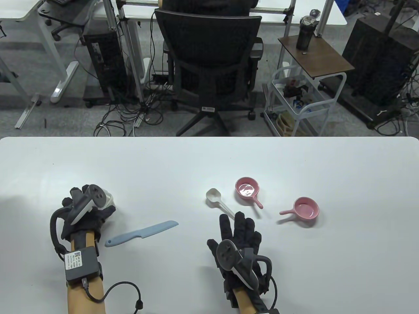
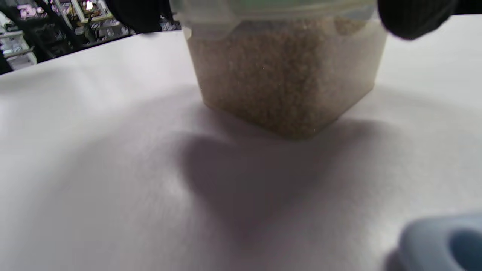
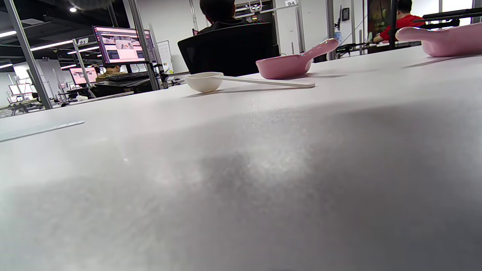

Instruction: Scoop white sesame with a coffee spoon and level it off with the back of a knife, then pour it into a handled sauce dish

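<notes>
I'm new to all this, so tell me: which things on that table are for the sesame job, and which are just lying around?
For the job:
white plastic coffee spoon
pale blue plastic knife
clear tub of sesame, under the left hand
pink handled sauce dish

Lying about:
second pink handled dish, possibly spare

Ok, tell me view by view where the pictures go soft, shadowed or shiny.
Left wrist view: sesame container slightly blurred, casting a dark shadow toward the camera; knife handle out of focus at the corner. Right wrist view: near table blurred and shadowed, spoon sharp. Table view: sharp, glare inside the nearer pink dish.
</notes>
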`<state>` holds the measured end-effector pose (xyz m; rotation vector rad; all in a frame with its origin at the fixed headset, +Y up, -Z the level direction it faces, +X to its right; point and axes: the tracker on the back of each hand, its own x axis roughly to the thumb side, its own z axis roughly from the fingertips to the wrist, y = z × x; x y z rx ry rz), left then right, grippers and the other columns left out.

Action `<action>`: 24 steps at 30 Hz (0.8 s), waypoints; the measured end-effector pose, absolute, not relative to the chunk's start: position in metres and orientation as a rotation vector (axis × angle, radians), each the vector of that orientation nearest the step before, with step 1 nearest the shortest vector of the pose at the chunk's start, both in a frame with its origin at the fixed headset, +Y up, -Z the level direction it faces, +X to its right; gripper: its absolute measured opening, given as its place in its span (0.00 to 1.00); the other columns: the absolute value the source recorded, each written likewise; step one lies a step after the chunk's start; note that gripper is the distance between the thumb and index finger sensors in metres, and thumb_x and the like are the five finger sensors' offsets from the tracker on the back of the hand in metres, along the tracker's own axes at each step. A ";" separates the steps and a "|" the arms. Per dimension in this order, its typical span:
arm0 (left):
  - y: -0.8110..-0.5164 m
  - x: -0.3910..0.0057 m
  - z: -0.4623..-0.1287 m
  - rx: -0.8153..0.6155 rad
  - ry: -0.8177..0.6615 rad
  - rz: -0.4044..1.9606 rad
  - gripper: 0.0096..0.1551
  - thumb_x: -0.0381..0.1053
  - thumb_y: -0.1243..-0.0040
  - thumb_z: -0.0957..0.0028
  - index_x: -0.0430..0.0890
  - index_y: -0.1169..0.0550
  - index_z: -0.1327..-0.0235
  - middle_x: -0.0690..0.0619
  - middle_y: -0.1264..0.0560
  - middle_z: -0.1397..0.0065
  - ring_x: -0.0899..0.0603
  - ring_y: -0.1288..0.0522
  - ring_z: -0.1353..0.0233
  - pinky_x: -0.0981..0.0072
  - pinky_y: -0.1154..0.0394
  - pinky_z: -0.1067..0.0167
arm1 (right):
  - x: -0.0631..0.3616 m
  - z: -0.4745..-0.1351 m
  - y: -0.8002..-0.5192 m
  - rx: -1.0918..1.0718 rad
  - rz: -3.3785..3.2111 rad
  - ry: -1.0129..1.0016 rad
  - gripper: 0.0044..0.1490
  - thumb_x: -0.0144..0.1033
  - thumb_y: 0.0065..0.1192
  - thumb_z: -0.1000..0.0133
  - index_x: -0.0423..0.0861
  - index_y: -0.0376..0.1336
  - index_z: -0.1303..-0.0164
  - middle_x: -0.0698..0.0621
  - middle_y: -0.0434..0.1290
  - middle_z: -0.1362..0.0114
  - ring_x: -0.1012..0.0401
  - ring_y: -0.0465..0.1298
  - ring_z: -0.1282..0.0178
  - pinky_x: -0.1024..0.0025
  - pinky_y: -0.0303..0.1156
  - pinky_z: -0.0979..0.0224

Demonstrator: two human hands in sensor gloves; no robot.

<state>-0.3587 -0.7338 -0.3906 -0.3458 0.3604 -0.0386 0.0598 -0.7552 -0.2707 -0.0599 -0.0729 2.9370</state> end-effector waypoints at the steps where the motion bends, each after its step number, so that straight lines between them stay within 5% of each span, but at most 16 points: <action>1: -0.733 -0.360 -0.392 -0.339 0.361 -0.017 0.68 0.78 0.46 0.44 0.44 0.61 0.09 0.35 0.55 0.05 0.21 0.45 0.10 0.35 0.34 0.23 | 0.060 -0.271 -0.755 -0.062 2.930 -0.073 0.49 0.67 0.45 0.37 0.61 0.35 0.11 0.44 0.33 0.07 0.40 0.38 0.11 0.36 0.40 0.19; 7: -0.732 -0.360 -0.393 -0.315 0.353 0.022 0.71 0.74 0.37 0.44 0.40 0.60 0.10 0.31 0.54 0.06 0.19 0.43 0.12 0.35 0.28 0.28 | 0.063 -0.271 -0.755 -0.072 2.921 -0.065 0.49 0.67 0.45 0.37 0.62 0.35 0.11 0.44 0.33 0.07 0.40 0.38 0.11 0.36 0.40 0.19; 15: -0.710 -0.343 -0.383 -0.149 0.214 -0.039 0.69 0.76 0.38 0.47 0.42 0.56 0.10 0.33 0.52 0.05 0.21 0.41 0.11 0.36 0.28 0.28 | 0.063 -0.271 -0.755 -0.064 2.920 -0.054 0.49 0.67 0.45 0.37 0.62 0.35 0.11 0.44 0.33 0.07 0.40 0.38 0.11 0.35 0.40 0.19; 24: -0.661 -0.258 -0.341 0.040 -0.153 -0.109 0.69 0.77 0.38 0.48 0.43 0.55 0.09 0.34 0.51 0.05 0.22 0.40 0.10 0.36 0.28 0.28 | 0.066 -0.271 -0.754 -0.078 2.911 -0.069 0.48 0.67 0.44 0.38 0.62 0.36 0.11 0.44 0.33 0.07 0.40 0.38 0.11 0.35 0.40 0.19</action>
